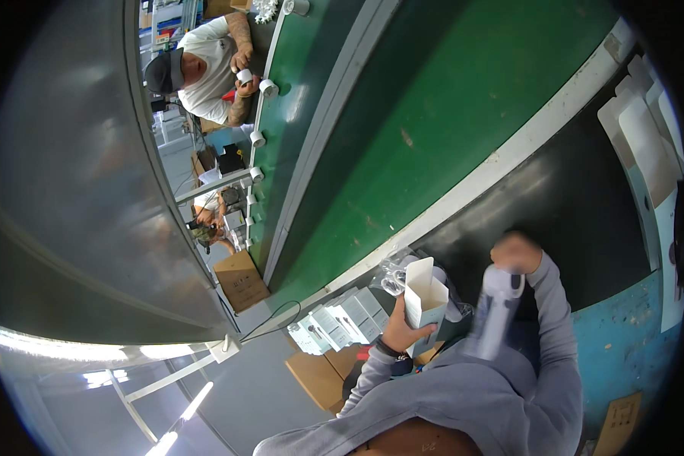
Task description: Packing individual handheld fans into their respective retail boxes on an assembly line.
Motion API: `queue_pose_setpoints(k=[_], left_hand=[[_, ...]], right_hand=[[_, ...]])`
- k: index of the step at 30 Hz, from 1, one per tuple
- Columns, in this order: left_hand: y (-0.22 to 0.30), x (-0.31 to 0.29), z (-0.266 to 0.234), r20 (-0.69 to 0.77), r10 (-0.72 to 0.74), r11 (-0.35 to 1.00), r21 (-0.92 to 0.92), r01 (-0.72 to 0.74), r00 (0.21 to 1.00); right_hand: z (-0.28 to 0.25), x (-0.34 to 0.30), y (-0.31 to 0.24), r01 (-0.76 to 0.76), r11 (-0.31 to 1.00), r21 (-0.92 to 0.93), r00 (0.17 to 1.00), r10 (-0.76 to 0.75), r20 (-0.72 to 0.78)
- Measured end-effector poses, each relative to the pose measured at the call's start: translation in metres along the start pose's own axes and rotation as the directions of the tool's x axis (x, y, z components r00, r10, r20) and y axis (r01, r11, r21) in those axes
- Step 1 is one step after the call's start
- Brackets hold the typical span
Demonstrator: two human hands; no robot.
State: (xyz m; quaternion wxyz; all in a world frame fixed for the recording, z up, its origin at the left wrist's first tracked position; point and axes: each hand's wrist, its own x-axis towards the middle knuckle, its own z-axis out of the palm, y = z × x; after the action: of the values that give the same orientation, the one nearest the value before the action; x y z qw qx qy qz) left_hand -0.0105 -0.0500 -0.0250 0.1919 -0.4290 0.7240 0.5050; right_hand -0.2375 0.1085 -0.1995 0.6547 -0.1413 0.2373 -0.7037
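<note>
My left hand (404, 328) grips a small white and pale blue carton (425, 298), whose top flaps stand open. To its right, my right hand (517, 252) is closed at the top end of a white bottle (495, 313) with a loop at its cap. Both the bottle and the right hand are blurred by motion, and the bottle hangs tilted over my lap, apart from the carton. Just behind the carton lie clear plastic-wrapped items (394, 275) on the dark worktop (471, 228); the carton partly hides them.
Several closed pale cartons (338, 322) stand in a row at my left. Unfolded white cartons (646, 129) lean at the far right. Beyond the worktop runs a green conveyor belt (433, 114); across it a person (205, 64) handles a white cylinder. A brown box (317, 378) sits low left.
</note>
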Motion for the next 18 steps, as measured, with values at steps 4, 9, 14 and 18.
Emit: queue_pose_setpoints(k=[4,9,14,18], left_hand=[[-0.001,0.001,0.009,-0.012,0.021,0.998,-0.066,-0.022,1.0],[0.002,0.002,0.014,-0.044,0.0,0.994,-0.108,-0.004,0.999],[0.0,0.003,0.019,0.002,0.016,0.998,-0.068,-0.016,1.0],[0.007,-0.001,0.023,-0.016,-0.017,0.999,-0.042,0.017,1.0]], right_hand=[[-0.012,0.002,-0.02,-0.138,0.99,0.009,0.962,0.132,0.237],[-0.013,0.014,-0.021,-0.185,0.981,-0.056,0.941,0.193,0.278],[-0.014,0.022,-0.028,-0.177,0.981,-0.08,0.963,0.19,0.191],[-0.012,0.048,-0.048,-0.144,0.966,-0.216,0.974,0.177,0.143]])
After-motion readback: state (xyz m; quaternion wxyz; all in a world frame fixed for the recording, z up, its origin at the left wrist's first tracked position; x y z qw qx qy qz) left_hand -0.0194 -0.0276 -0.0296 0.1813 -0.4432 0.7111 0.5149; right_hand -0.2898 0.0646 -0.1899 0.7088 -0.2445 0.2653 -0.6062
